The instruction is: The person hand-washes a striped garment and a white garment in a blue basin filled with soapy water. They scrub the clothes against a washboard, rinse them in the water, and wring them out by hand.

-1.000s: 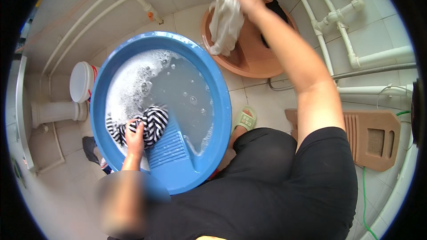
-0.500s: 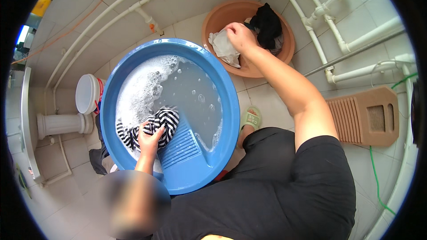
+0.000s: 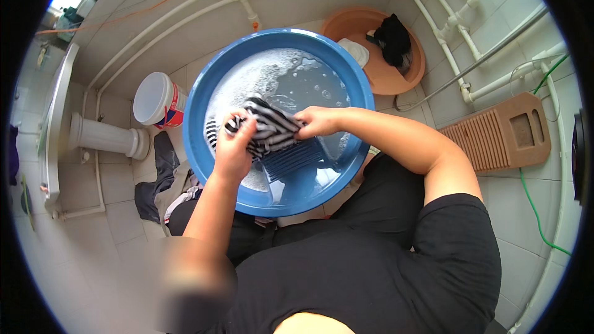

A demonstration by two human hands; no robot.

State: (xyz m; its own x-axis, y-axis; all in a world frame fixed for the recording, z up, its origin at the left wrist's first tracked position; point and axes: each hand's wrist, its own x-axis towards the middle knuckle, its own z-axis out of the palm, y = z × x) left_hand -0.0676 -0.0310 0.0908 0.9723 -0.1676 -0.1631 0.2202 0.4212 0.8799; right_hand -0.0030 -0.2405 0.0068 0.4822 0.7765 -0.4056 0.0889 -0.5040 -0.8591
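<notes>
Head view, looking straight down: both hands are closed on a black-and-white striped cloth (image 3: 267,130) over a big round blue basin (image 3: 204,86) that stands on the tiled floor (image 3: 470,222). Left hand (image 3: 234,148) grips the cloth's near-left end with the fingers curled round it; right hand (image 3: 317,122) pinches its right end, the forearm coming in from the right. Between the two hands the cloth lies bunched on a blue ribbed washboard (image 3: 296,159) that slopes up from inside the basin toward the person. Behind the cloth the basin holds soapy water (image 3: 297,83) with white foam thickest at the far left. Beyond the basin's far right rim sits an orange tub (image 3: 383,80) with a black garment (image 3: 393,37) and a white cloth (image 3: 356,51) in it. Left of the basin stands a white bucket (image 3: 154,98) with a white lid, and dark clothes (image 3: 162,176) lie heaped on the floor just beside the basin's near-left edge. Well apart on the right, a brown wooden washboard (image 3: 501,136) lies flat on the floor, with white pipes (image 3: 445,31) along the wall behind it and a green hose (image 3: 532,204) beside it.
</notes>
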